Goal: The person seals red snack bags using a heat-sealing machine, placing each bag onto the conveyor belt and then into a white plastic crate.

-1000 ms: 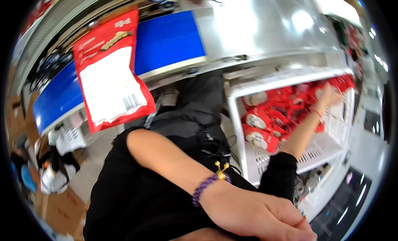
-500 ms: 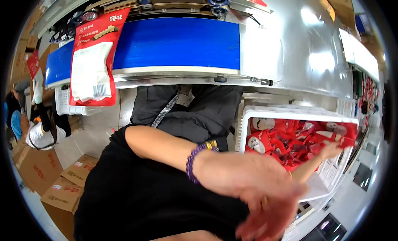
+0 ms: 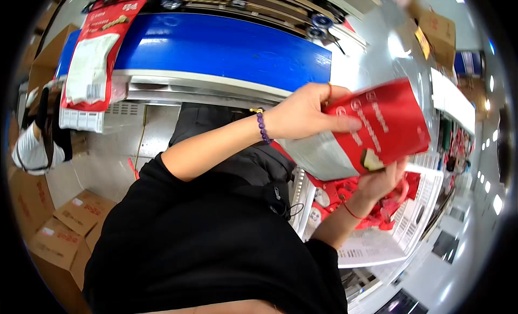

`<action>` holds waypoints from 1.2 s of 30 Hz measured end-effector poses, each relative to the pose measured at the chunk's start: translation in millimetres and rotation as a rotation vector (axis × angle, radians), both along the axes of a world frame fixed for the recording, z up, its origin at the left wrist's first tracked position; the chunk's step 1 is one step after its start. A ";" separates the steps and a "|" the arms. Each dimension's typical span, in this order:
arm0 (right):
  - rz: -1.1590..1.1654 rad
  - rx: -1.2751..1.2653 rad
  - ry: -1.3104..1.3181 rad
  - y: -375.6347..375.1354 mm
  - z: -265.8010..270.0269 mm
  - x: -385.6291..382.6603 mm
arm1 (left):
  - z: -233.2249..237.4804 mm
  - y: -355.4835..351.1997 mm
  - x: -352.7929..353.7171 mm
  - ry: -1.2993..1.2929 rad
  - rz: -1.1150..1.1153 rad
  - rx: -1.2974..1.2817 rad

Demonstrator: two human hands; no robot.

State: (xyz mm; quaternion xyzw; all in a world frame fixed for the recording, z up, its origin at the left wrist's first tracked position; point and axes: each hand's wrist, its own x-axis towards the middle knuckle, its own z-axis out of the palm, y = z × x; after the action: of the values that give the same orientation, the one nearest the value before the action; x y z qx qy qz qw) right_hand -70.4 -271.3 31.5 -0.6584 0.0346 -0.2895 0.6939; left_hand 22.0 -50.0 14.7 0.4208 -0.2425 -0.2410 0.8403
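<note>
A red and silver snack pouch [image 3: 345,146] is held tilted above the white crate [image 3: 402,246] on the right. My left hand [image 3: 310,111], with a purple bead bracelet at the wrist, grips the pouch's near side, thumb lying over its red face. From below, my right hand [image 3: 383,179], a red string on its wrist, closes on the pouch's lower right edge; the pouch hides some of its fingers. Several small red packets [image 3: 326,195] fill the crate beneath. Another red and white pouch [image 3: 91,60] lies on the left end of the blue conveyor belt [image 3: 216,46], overhanging the front edge.
Rollers and rails [image 3: 237,6] run behind the belt, and a metal surface [image 3: 386,44] continues to its right. Cardboard boxes [image 3: 59,233] stand on the floor at left, near another person's white garment [image 3: 35,152]. A white basket [image 3: 81,119] sits beneath the belt's left end.
My left hand has moved up and forward and now grips a pouch. The right hand has come up from the crate and holds the same pouch. The view has shifted.
</note>
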 end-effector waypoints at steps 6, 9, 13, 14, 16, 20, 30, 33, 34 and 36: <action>0.159 0.043 0.176 32.1 -32.8 48.1 | -6.0 40.3 14.9 0.178 0.343 0.039; 0.034 0.038 0.151 30.3 -15.5 61.6 | -10.3 37.8 27.4 0.105 0.344 0.245; -0.132 -0.418 0.173 0.9 -24.2 86.7 | -41.0 -0.2 60.7 -0.342 0.762 0.708; -0.132 -0.287 0.214 -10.6 -28.8 92.1 | -41.1 -11.0 66.3 -0.237 0.730 0.669; -0.125 -0.066 0.269 -39.0 -38.0 101.9 | -51.0 -31.8 81.6 -0.128 0.696 0.631; -0.137 0.006 0.264 -59.4 -35.9 121.6 | -71.7 -60.2 105.8 0.106 0.599 0.545; 0.032 -0.058 0.258 -21.0 -55.0 168.2 | -76.0 4.7 126.4 0.061 0.735 0.818; 0.043 -0.067 0.247 -9.6 -59.5 166.9 | -65.1 26.0 113.2 -0.134 0.821 0.916; 0.053 -0.071 0.246 -6.1 -60.5 164.8 | -59.0 32.0 109.4 -0.106 0.799 0.955; 0.046 -0.079 0.282 4.0 -59.4 159.6 | -54.4 42.0 104.1 -0.104 0.834 0.980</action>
State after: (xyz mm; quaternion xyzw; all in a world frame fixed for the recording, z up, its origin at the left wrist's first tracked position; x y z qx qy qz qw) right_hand 89.2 -267.3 -27.9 -0.7200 0.1053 -0.1794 0.6621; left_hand 126.1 -8.0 -39.8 0.8258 0.0393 0.0435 0.5609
